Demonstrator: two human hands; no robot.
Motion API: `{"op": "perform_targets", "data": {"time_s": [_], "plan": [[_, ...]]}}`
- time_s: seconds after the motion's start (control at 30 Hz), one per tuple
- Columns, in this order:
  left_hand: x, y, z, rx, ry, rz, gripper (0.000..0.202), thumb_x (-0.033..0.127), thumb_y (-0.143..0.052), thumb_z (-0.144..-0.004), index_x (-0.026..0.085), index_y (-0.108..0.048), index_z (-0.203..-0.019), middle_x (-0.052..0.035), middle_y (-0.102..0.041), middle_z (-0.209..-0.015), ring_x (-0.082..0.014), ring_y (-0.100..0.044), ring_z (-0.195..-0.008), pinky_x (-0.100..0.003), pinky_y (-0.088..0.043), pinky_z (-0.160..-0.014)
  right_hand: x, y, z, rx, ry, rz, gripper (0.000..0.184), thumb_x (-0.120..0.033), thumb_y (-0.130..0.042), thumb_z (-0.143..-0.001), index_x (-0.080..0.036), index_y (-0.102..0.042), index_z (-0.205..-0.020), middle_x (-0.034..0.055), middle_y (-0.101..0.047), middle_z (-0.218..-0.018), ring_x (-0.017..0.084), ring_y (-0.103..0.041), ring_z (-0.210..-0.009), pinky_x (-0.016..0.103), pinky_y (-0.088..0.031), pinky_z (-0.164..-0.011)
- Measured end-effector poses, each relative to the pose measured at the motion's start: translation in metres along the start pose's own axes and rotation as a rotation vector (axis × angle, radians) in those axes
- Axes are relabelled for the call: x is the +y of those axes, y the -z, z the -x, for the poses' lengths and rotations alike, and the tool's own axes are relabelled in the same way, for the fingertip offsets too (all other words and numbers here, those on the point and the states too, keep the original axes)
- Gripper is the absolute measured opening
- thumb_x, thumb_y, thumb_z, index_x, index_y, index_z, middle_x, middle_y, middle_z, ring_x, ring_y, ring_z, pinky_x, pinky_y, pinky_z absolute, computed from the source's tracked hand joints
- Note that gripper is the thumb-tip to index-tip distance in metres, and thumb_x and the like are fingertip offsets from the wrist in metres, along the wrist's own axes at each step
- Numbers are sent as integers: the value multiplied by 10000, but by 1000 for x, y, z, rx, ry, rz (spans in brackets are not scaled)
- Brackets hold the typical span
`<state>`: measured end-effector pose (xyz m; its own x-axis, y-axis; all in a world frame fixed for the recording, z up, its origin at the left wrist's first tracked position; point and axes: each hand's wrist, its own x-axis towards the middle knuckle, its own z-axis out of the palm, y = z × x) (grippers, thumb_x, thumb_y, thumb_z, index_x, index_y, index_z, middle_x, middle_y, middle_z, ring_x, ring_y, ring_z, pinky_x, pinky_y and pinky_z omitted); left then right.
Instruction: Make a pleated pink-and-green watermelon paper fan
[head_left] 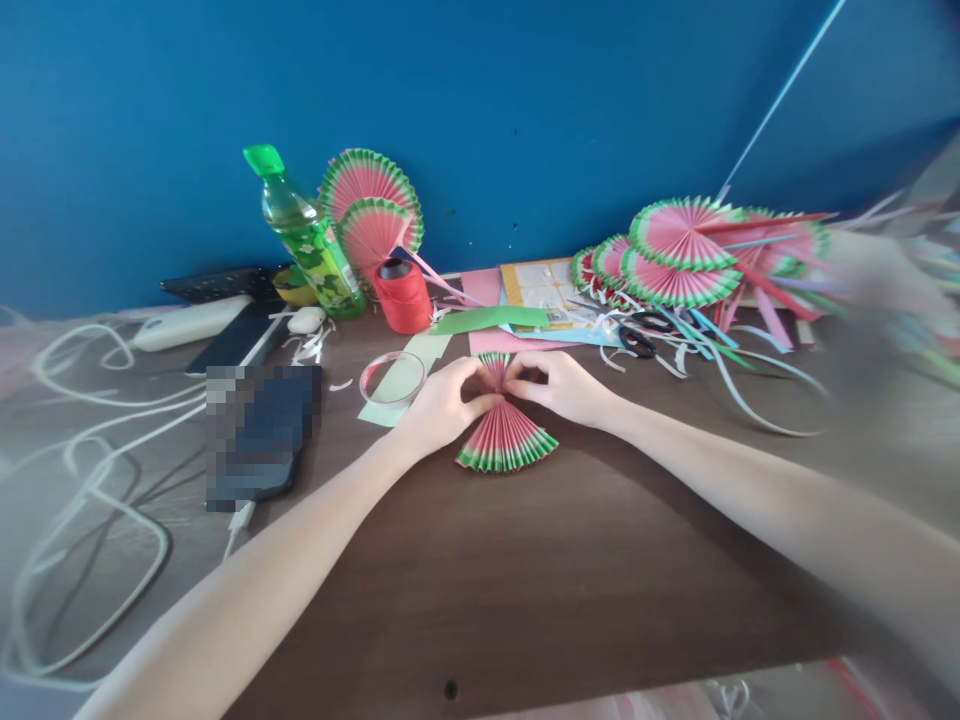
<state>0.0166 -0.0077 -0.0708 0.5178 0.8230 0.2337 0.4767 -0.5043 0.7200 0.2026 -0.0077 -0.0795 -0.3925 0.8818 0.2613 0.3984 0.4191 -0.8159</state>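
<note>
A pleated paper fan (507, 440), pink with a white and green edge, is pinched at its middle between both my hands. Its near half spreads toward me in a wedge, and a narrower pleated part shows beyond my fingers. My left hand (442, 402) grips the fan's waist from the left with thumb and fingertips. From the right, my right hand (559, 385) pinches the same narrow middle, its fingers curled. Just left of my left hand lies a roll of clear tape (365, 380), partly over a pale green paper strip (397, 388).
Finished-looking fans (679, 250) pile up at the back right, near black scissors (637, 340) and paper scraps. A green bottle (315, 245), a red thread spool (403, 297) and more fans (371, 190) stand against the blue wall. White cables (97, 480) and a blurred dark device (274, 430) lie left.
</note>
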Motion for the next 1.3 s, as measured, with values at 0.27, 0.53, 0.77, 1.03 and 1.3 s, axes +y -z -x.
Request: {"op": "perform_targets", "data": {"time_s": [0.27,0.53,0.77,1.03,1.3], "plan": [[2,1,-1,37,-3,-113,109,225,-511,-830,175,-506,-734,-5,-552,-778,-150,-526,-763,-303,-411,-731,-1,-1,0,18,-1,26,79,-190,-553,-743,-171,-575,-669,5,-612,-715,132,-533,-687,279,-406,-685],[0,-1,-1,48,9,-91,104,195,-502,-830,176,-495,-728,-7,-543,-775,-152,-520,-767,-302,-407,-735,1,0,0,18,57,96,128,-129,-513,-713,-186,-484,-602,27,-580,-754,163,-531,-763,306,-411,-728],[2,-2,-1,34,21,-98,131,150,-478,-831,176,-463,-704,-4,-516,-758,-146,-501,-758,-286,-400,-730,2,-1,1,7,77,123,152,-106,-503,-693,-193,-439,-587,36,-604,-804,171,-549,-810,317,-418,-764],[2,0,0,5,32,-46,120,188,-488,-836,175,-482,-717,-7,-546,-765,-146,-518,-752,-290,-407,-727,0,-3,2,26,118,159,153,-79,-509,-669,-192,-449,-584,40,-614,-803,170,-559,-805,316,-424,-770],[1,0,0,15,6,-35,116,177,-494,-829,169,-501,-713,-1,-561,-754,-136,-530,-744,-280,-417,-719,-2,-3,2,10,82,121,159,-60,-514,-640,-190,-448,-578,46,-638,-845,177,-586,-834,320,-441,-772]]}}
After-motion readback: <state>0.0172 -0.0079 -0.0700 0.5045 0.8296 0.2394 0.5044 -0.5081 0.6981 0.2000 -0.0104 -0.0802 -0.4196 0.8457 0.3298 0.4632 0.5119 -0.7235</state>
